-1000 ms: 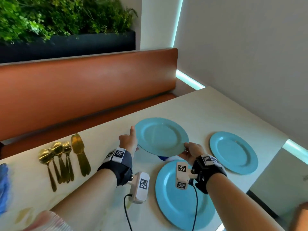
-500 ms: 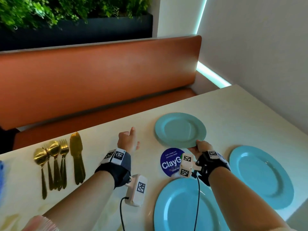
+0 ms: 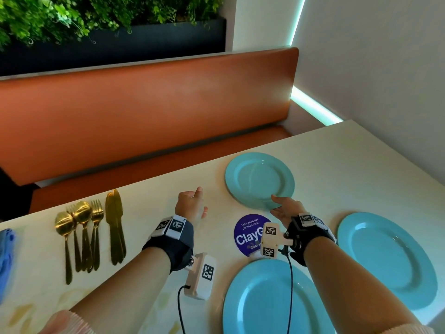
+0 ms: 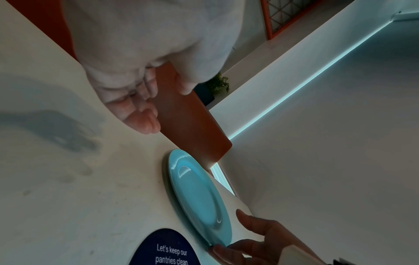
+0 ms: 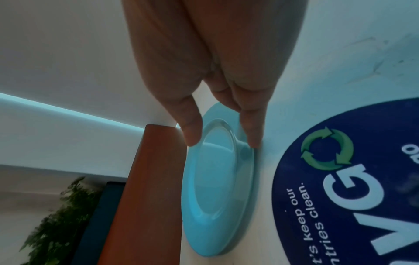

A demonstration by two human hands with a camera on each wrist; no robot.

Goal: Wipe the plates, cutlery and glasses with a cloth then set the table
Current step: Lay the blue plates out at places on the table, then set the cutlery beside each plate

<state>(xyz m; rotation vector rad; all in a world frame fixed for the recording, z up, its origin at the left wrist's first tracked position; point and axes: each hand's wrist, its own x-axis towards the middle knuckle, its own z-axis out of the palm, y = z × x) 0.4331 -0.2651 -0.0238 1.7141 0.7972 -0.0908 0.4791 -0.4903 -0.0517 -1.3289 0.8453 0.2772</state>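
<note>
Three plates lie on the table [image 3: 337, 165]. Right hand [image 3: 285, 209] pinches the far plate [image 3: 260, 180] rim; left hand [image 3: 191, 206] hovers loosely curled, holding nothing.

Three plates – far plate [image 3: 260, 180], near plate [image 3: 260, 300], right plate [image 3: 387, 259] – all plain glossy turquoise, no pattern. Worktop [image 3: 349, 165] pale cream with faint yellowish smudges near the front edge. Cutlery all shiny gold: spoons [image 3: 72, 218], forks [image 3: 96, 213], knives [image 3: 115, 213]. Cloth [image 3: 6, 256] at the left edge is mid blue. Round sticker [image 3: 248, 235] deep navy-purple, white lettering – green recycling arrows show in the right wrist view. Bench back [image 3: 144, 112] burnt orange. Planter [image 3: 115, 51] dark navy, green foliage above. Wall [image 3: 385, 68] grey-white with a cyan light strip. Wristbands black, carrying white tags with black square codes. Sleeve cuff pale pink.
</note>
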